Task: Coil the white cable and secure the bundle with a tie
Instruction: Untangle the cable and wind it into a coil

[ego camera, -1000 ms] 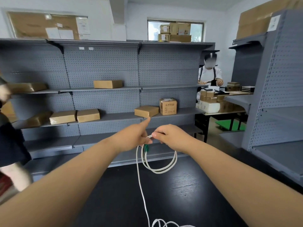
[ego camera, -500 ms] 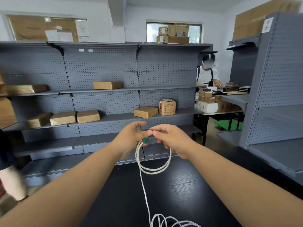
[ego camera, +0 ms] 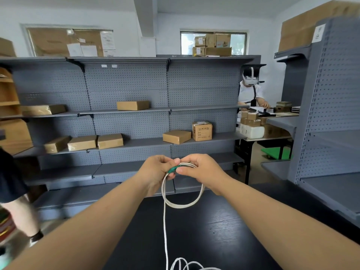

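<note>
L hand [ego camera: 154,172] index now on white cable [ego camera: 183,205]

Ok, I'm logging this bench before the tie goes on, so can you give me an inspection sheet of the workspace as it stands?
Surface: black table, dark wood grain.
Job's things: white cable, a few loops hanging from the hands; green connector at the top of the loops; no tie seen.
Clutter: nothing seen.
Grippers: left hand and right hand both pinch the top of the loops, above the table.
Cables: one strand drops from the loops to uncoiled slack at the near table edge.
Surroundings: grey shelving with cardboard boxes; a person at a far table; another at the left edge.
</note>
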`<state>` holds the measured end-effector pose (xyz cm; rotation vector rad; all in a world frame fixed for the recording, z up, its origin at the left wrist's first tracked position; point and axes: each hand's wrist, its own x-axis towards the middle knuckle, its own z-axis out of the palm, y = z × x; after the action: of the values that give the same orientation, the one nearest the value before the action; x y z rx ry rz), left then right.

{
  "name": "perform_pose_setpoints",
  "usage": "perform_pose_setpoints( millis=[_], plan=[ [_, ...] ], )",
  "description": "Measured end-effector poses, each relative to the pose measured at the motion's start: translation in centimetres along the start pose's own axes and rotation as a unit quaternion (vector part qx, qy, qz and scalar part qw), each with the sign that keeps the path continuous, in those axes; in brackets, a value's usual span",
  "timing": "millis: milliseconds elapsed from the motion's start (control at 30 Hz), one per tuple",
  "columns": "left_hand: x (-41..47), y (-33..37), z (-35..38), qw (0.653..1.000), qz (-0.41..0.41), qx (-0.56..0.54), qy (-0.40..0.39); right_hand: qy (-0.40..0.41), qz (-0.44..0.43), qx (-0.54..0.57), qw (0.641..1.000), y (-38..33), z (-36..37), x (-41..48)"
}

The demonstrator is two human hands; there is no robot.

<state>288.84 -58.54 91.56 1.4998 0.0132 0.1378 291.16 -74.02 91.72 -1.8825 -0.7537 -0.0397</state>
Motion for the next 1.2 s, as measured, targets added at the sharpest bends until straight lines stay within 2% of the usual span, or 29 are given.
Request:
perform_pose_setpoints(
  millis=[467, 667, 767, 867, 1000, 1100, 1200],
  plan=[
    [1.5, -0.7, 6.0, 0.997, 0.018, -0.017, 0.070, 0.055, 0.060, 0.101, 0.992, 3.0, -3.5, 0.2],
    [1.6, -1.3, 6.8, 0.996, 0.021, 0.078, 0.032, 0.090, 0.096, 0.132, 0.982, 4.0, -5.7, 0.8],
    [1.7, -2.2, 6.6, 0.996, 0.011, 0.079, 0.027, 0.104, 0.102, 0.134, 0.980, 4.6, -6.4, 1.2],
    [1.8, -2.6, 6.7, 0.996, 0.017, 0.060, 0.060, 0.087, 0.083, 0.093, 0.988, 5.0, -6.6, 1.6],
    [2.1, -2.2, 6.6, 0.992, 0.025, 0.072, 0.096, 0.046, -0.006, -0.026, 0.999, 5.6, -6.7, 2.3],
    [2.1, -1.8, 5.9, 0.991, 0.020, 0.080, 0.105, 0.039, -0.075, -0.112, 0.990, 6.0, -6.5, 2.9],
    [2.3, -1.7, 5.1, 0.994, 0.008, 0.031, 0.104, 0.047, -0.115, -0.162, 0.979, 5.8, -5.8, 3.2]
  ],
)
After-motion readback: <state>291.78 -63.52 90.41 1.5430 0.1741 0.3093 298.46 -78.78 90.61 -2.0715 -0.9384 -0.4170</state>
